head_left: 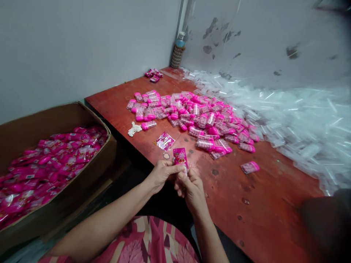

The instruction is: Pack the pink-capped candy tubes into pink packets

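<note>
Hands — red table, grey walls.

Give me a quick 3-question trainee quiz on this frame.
1. True or false: both hands hold the pink packet.
2. Where is the cardboard box of pink packs? A) left of the table B) on the table C) against the far wall
3. Fill in: the clear sleeves are heaped on the table's ____ side.

Key: 1 true. 2 A. 3 right. The left hand and right hand pinch the packet's lower edge over the table's near edge.
</note>
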Motion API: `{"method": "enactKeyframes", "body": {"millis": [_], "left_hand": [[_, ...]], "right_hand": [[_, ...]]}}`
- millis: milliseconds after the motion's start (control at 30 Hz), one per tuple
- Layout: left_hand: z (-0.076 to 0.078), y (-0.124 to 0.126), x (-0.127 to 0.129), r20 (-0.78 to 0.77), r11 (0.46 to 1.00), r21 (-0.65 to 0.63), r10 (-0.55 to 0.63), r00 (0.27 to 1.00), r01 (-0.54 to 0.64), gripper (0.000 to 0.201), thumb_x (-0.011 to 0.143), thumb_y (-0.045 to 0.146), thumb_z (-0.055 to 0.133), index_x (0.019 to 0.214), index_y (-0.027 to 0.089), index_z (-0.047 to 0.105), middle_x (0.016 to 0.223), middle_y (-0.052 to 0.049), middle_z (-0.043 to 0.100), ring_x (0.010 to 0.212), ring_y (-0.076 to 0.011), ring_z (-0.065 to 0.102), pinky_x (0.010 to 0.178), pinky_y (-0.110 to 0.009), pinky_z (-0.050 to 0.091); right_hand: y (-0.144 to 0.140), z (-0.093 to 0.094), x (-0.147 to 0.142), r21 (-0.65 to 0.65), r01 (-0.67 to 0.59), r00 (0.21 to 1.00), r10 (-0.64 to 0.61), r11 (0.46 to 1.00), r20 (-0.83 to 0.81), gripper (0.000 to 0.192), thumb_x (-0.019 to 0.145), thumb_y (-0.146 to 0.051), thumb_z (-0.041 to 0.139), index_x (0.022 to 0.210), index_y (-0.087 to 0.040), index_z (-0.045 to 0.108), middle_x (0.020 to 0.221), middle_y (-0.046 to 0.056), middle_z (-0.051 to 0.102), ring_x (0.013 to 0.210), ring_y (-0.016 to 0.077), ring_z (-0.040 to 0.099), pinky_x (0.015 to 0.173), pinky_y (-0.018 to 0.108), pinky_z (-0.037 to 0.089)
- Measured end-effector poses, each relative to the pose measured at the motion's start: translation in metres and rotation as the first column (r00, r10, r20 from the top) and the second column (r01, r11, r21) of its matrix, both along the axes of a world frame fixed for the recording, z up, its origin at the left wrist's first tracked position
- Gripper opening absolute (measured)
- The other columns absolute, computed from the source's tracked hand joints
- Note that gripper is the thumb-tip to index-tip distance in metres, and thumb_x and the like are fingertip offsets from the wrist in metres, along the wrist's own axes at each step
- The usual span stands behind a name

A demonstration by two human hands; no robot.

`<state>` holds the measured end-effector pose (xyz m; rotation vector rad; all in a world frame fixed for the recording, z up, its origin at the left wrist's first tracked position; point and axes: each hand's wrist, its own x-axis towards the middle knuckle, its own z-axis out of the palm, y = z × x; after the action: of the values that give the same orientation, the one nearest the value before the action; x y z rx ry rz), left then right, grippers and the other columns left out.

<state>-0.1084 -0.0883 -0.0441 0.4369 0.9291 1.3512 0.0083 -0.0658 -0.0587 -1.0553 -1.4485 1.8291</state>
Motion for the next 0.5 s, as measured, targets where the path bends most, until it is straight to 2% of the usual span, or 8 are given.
{"method": "enactKeyframes", "body": {"millis": [67,167,267,400,500], "left_hand": [[-0.001,-0.001,-0.002,0.008,1.0,0.007,-0.026,1.0,0.026,0.025,0.064,0.031,0.067,0.062,0.006,0.064,0.048,-0.007,0.059,0.036,-0.0141,0.052,0.037,-0.025,0.041],[-0.003,-0.001,-0.008,0.037,0.996,-0.047,0.077,0.996,-0.076,0.018,0.063,0.024,0.069,0.063,0.006,0.064,0.055,-0.008,0.062,0.045,-0.0133,0.056,0.045,-0.023,0.045],[-0.004,0.0,-0.011,0.064,0.987,-0.093,0.139,0.988,-0.133,0.016,0.063,0.022,0.07,0.063,0.006,0.065,0.061,-0.008,0.063,0.052,-0.0116,0.057,0.052,-0.022,0.047],[-0.005,-0.004,-0.004,0.102,0.995,-0.079,0.073,0.992,-0.066,0.016,0.063,0.021,0.07,0.065,0.006,0.065,0.06,-0.007,0.062,0.052,-0.0111,0.057,0.054,-0.023,0.048],[-0.006,-0.008,-0.002,0.119,0.996,-0.073,0.059,0.991,-0.051,0.018,0.063,0.024,0.07,0.067,0.007,0.065,0.062,-0.007,0.063,0.056,-0.0136,0.06,0.06,-0.027,0.049]], "right_hand": [[0.0,-0.001,0.001,-0.006,-0.01,1.0,0.01,1.0,-0.015,0.022,0.077,-0.039,0.055,0.076,-0.018,0.048,0.049,-0.005,0.053,0.033,0.0048,0.041,0.031,0.015,0.027],[-0.002,0.001,0.002,0.055,0.058,0.998,-0.057,0.997,-0.023,0.022,0.075,-0.033,0.06,0.088,-0.019,0.049,0.063,-0.003,0.06,0.048,0.008,0.053,0.041,0.017,0.04],[-0.004,0.005,0.004,0.043,0.064,0.995,-0.061,0.997,-0.082,0.03,0.076,-0.03,0.059,0.101,-0.022,0.045,0.079,0.0,0.063,0.067,0.0132,0.061,0.057,0.024,0.049],[0.0,0.004,0.003,0.059,0.118,0.991,-0.113,0.991,-0.076,0.02,0.075,-0.03,0.061,0.086,-0.022,0.046,0.066,-0.004,0.061,0.057,0.0119,0.06,0.056,0.025,0.05],[0.007,0.002,0.004,0.157,0.158,0.987,-0.163,0.975,0.016,0.019,0.073,-0.034,0.061,0.076,-0.021,0.046,0.057,-0.005,0.057,0.048,0.011,0.055,0.047,0.023,0.047]]}}
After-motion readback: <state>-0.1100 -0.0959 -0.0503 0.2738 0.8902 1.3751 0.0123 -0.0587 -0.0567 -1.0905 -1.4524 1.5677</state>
